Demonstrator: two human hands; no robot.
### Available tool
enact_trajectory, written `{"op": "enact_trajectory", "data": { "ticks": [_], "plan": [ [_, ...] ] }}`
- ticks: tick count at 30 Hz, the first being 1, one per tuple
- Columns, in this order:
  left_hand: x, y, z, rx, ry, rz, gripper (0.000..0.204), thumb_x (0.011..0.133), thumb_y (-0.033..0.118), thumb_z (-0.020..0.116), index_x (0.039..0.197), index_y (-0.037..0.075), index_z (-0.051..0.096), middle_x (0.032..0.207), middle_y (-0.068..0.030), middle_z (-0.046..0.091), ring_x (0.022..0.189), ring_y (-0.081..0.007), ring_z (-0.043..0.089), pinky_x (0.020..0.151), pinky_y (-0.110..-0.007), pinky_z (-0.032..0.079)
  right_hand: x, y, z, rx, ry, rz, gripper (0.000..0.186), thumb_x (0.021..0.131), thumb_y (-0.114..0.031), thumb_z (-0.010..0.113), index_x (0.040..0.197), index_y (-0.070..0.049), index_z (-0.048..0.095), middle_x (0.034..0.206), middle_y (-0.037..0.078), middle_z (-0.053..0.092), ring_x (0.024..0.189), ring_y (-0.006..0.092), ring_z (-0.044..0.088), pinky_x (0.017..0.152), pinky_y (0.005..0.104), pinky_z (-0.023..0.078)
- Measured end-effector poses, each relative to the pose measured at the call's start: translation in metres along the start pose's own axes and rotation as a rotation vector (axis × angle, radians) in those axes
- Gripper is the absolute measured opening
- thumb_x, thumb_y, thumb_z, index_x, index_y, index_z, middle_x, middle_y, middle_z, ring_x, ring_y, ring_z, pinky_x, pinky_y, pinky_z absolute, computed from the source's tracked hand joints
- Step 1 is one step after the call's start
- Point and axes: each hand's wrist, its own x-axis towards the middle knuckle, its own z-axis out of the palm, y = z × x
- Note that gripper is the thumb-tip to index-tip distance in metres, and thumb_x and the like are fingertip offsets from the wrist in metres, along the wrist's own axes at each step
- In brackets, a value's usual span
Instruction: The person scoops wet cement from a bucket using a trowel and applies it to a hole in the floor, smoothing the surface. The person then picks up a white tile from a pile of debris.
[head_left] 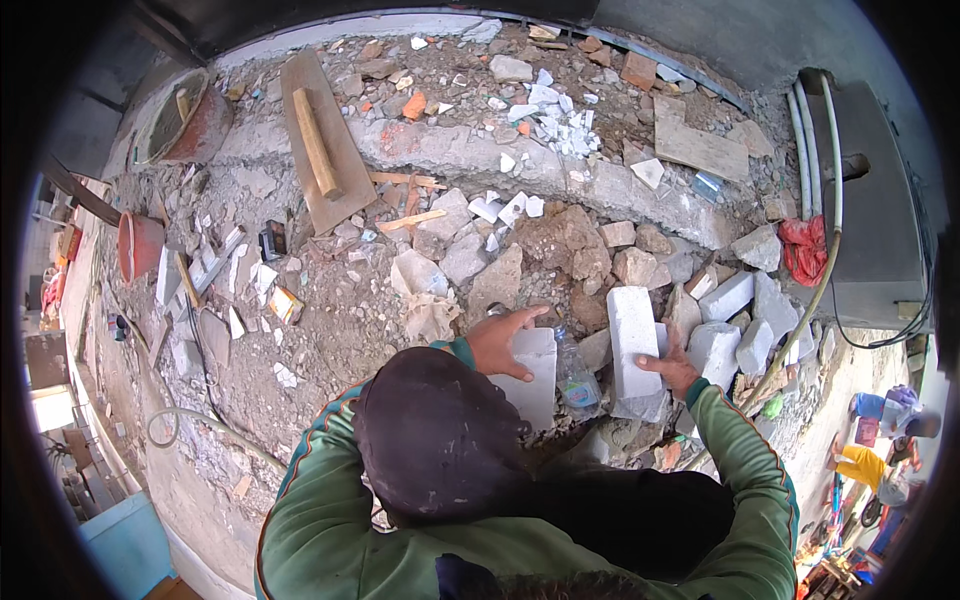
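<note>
My left hand (pixel 505 345) is at the left edge of a pale grey block (pixel 533 385), its thumb on the face and its fingers over the upper edge. To its right, my right hand (pixel 675 368) grips a long white block (pixel 632 335), thumb on the near side; its other fingers are partly hidden. Between the two blocks lies a crumpled clear plastic bottle (pixel 576 378). Another grey piece shows under the white block. A dark rounded shape, apparently my trousered knee (pixel 430 420), hides the ground below my left hand.
Broken blocks (pixel 715 350) and stones crowd the right side. A wooden float (pixel 318 140) lies on the rubble at upper left, near a bucket (pixel 200 120) and a smaller red bucket (pixel 140 245). Pipes (pixel 805 150) and a red bag (pixel 803 248) are by the wall; people (pixel 885 430) are at far right.
</note>
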Motion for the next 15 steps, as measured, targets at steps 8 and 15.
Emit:
{"op": "enact_trajectory", "data": {
  "ticks": [8,15],
  "plan": [
    [0.018,-0.011,-0.015,-0.272,0.203,0.010,0.111,0.063,0.023,0.093,0.153,0.014,0.029,0.129,-0.0185,0.052,0.114,-0.0255,0.054,0.096,-0.039,0.045,-0.006,-0.014,0.033,-0.607,0.183,-0.313,0.145,0.051,-0.037,0.095,0.156,-0.007,0.000,0.148,0.032,0.026,0.142,0.0428,0.023,0.117,0.0473,0.024],
    [0.027,-0.020,0.022,-0.584,0.194,-0.004,0.109,0.063,0.014,0.092,0.151,0.010,0.028,0.120,-0.0092,0.057,0.110,-0.0185,0.054,0.099,-0.035,0.042,0.007,-0.018,0.022,0.134,-0.140,-0.060,0.111,0.067,-0.034,0.087,0.151,-0.001,0.024,0.144,0.024,0.036,0.137,0.0344,0.035,0.113,0.0415,0.029]
  ]
}}
